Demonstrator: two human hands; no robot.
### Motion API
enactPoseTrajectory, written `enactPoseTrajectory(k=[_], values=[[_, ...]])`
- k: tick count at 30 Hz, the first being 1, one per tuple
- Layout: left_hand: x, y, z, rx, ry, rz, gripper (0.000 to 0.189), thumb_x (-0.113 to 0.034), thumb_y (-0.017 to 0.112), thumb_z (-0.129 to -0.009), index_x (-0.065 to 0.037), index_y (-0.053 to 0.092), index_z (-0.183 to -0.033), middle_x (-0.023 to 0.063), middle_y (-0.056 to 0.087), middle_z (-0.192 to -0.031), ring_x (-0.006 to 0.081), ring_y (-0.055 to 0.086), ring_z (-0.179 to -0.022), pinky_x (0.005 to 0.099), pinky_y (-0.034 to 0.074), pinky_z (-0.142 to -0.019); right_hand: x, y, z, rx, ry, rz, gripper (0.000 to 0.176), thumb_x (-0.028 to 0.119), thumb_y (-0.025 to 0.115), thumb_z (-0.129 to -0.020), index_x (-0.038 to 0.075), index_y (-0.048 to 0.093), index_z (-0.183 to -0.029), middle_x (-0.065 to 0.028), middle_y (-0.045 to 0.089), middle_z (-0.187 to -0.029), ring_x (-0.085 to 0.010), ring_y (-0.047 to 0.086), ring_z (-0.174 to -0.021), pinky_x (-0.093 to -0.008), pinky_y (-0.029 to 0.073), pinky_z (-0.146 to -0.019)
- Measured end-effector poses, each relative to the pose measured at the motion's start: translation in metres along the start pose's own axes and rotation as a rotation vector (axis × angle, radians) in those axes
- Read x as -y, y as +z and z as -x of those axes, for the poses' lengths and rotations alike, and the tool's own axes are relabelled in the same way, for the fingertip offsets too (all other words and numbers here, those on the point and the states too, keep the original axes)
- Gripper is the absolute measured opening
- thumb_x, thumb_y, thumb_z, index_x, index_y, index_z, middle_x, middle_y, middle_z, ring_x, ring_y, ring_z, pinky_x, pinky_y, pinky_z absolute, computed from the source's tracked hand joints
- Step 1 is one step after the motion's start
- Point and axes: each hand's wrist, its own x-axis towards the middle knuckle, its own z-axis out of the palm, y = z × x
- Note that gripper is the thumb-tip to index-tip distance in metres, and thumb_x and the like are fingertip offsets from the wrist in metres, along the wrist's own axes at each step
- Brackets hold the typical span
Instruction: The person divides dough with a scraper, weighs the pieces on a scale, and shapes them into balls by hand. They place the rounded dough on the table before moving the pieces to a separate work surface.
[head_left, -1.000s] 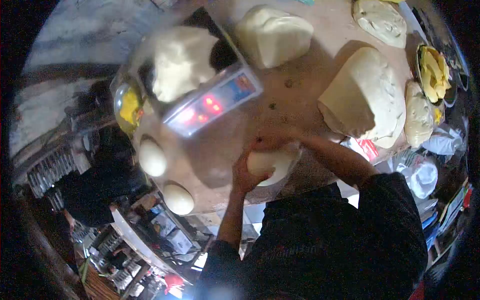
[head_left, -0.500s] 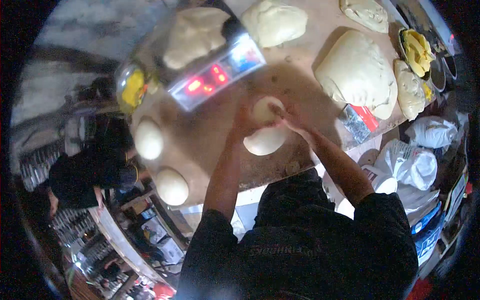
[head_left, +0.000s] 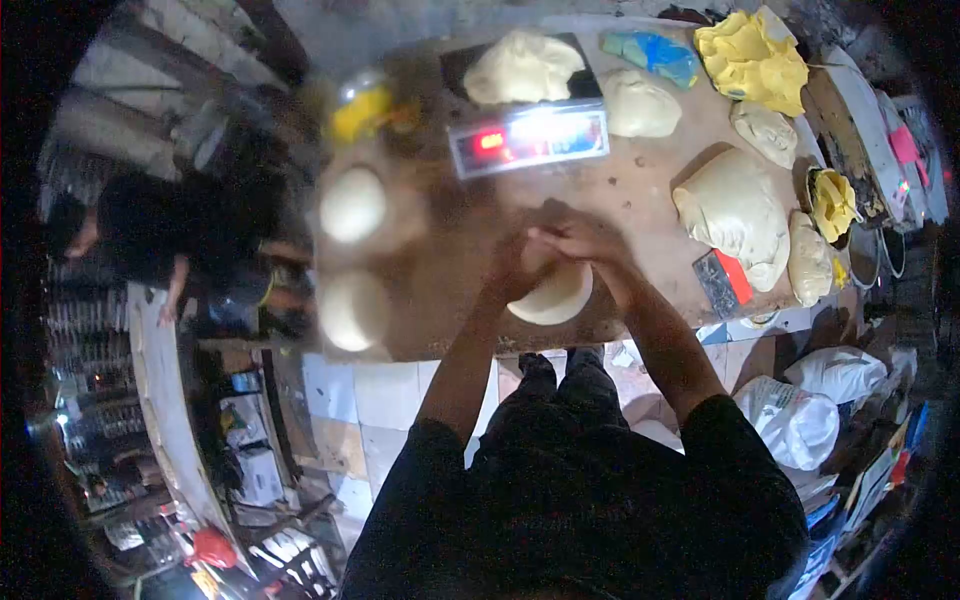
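Observation:
My left hand [head_left: 520,264] and my right hand [head_left: 582,240] are closed together over the near middle of the table, fingers overlapping. The piece of dough that showed between them a moment earlier is now hidden by the fingers. Just below my hands, a smooth round dough ball [head_left: 556,300] rests on the table, its upper part covered by them. Beyond stands a digital scale [head_left: 530,138] with a lit red display and a lump of dough [head_left: 524,68] on its platform.
Two dough balls, one farther [head_left: 352,204] and one nearer [head_left: 354,312], sit at the table's left. A large dough mass [head_left: 735,210] lies right, beside a red-and-black packet [head_left: 724,282] and yellow wrapping [head_left: 752,58]. Left stands another person [head_left: 190,230]; white bags [head_left: 790,420] lie at lower right.
The head view has turned and shifted, bringing more of the table's far side into sight. My hands have closed over the dough piece that showed between them.

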Motion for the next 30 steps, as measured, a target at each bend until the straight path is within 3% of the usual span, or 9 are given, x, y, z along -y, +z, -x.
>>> enactPoseTrajectory(k=[2, 5, 9, 11, 16, 18, 21, 23, 30], values=[[-0.021, -0.041, -0.012, 0.538, 0.091, 0.578, 0.069, -0.043, 0.075, -0.069, -0.008, 0.047, -0.122, 0.0167, 0.051, -0.124, 0.0329, 0.052, -0.109, 0.0451, 0.042, -0.09, -0.003, 0.011, 0.004, 0.167, -0.115, 0.027, 0.041, 0.044, 0.059, -0.083, 0.01, 0.064, -0.106, -0.0129, 0.065, -0.102, -0.0291, 0.061, -0.093, -0.0376, 0.044, -0.089], [-0.021, -0.005, 0.067, 0.35, -0.379, 0.261, 0.067, -0.045, 0.075, -0.066, -0.009, 0.052, -0.118, 0.0171, 0.059, -0.109, 0.0354, 0.058, -0.099, 0.0453, 0.047, -0.084, -0.09, 0.056, 0.013, 0.348, -0.291, 0.366, 0.046, 0.046, 0.052, -0.087, 0.01, 0.061, -0.113, -0.0145, 0.065, -0.102, -0.0255, 0.062, -0.091, -0.0391, 0.046, -0.081], [-0.035, -0.017, 0.1, 0.256, -0.399, 0.041, 0.074, -0.051, 0.073, -0.066, -0.007, 0.049, -0.121, 0.0188, 0.056, -0.114, 0.0372, 0.055, -0.103, 0.0458, 0.046, -0.087, 0.014, 0.064, 0.057, 0.251, -0.052, 0.858, 0.043, 0.043, 0.052, -0.087, 0.009, 0.062, -0.111, -0.0155, 0.065, -0.099, -0.0275, 0.063, -0.089, -0.0391, 0.047, -0.08], [-0.038, -0.027, 0.098, 0.433, -0.643, 0.17, 0.073, -0.051, 0.072, -0.068, -0.007, 0.048, -0.122, 0.0195, 0.053, -0.119, 0.0375, 0.053, -0.106, 0.0457, 0.044, -0.089, -0.025, 0.063, 0.034, 0.24, -0.124, 0.206, 0.043, 0.042, 0.052, -0.087, 0.004, 0.063, -0.104, -0.0161, 0.066, -0.093, -0.0279, 0.063, -0.085, -0.0391, 0.047, -0.077], [0.021, -0.004, 0.144, 0.219, -0.703, 0.123, 0.079, -0.055, 0.061, -0.078, 0.002, 0.039, -0.128, 0.0236, 0.049, -0.124, 0.0336, 0.051, -0.112, 0.0454, 0.042, -0.093, -0.071, 0.005, 0.031, -0.026, 0.109, 0.21, 0.038, 0.037, 0.051, -0.089, 0.0, 0.063, -0.091, -0.0151, 0.064, -0.08, -0.0228, 0.062, -0.073, -0.0367, 0.048, -0.066], [0.013, 0.018, 0.179, -0.138, -0.698, 1.008, 0.069, -0.032, 0.07, -0.08, -0.002, 0.034, -0.131, 0.0157, 0.046, -0.126, 0.0216, 0.047, -0.113, 0.0379, 0.047, -0.087, -0.106, 0.003, 0.057, -0.163, -0.2, 0.307, 0.037, 0.034, 0.048, -0.092, 0.0, 0.062, -0.089, -0.0121, 0.063, -0.076, -0.0206, 0.06, -0.068, -0.0365, 0.047, -0.064], [-0.079, 0.007, 0.135, -0.366, -0.616, 0.986, 0.081, -0.028, 0.072, -0.077, -0.007, 0.022, -0.136, 0.0158, 0.043, -0.127, 0.0261, 0.047, -0.114, 0.0384, 0.042, -0.093, -0.08, 0.01, 0.102, 0.2, 0.25, 0.018, 0.053, 0.047, 0.039, -0.094, 0.003, 0.053, -0.119, -0.0209, 0.055, -0.11, -0.0229, 0.056, -0.095, -0.0375, 0.044, -0.083], [-0.095, 0.012, 0.106, -0.492, -0.802, 1.247, 0.068, -0.012, 0.071, -0.076, -0.006, 0.032, -0.132, 0.0118, 0.05, -0.121, 0.0218, 0.051, -0.108, 0.0375, 0.045, -0.089, -0.054, 0.038, 0.081, 0.025, -0.024, -0.08, 0.054, 0.049, 0.039, -0.093, 0.004, 0.052, -0.12, -0.0197, 0.052, -0.116, -0.0218, 0.053, -0.101, -0.0375, 0.042, -0.087], [0.027, 0.009, 0.096, -0.564, -1.04, 1.242, 0.062, -0.016, 0.066, -0.08, -0.005, 0.033, -0.131, 0.0146, 0.052, -0.119, 0.0265, 0.056, -0.103, 0.0394, 0.047, -0.09, 0.019, 0.081, -0.059, -0.168, 0.122, -0.86, 0.044, 0.037, 0.044, -0.094, -0.001, 0.058, -0.111, -0.0137, 0.059, -0.115, -0.0238, 0.055, -0.108, -0.0355, 0.041, -0.093]])
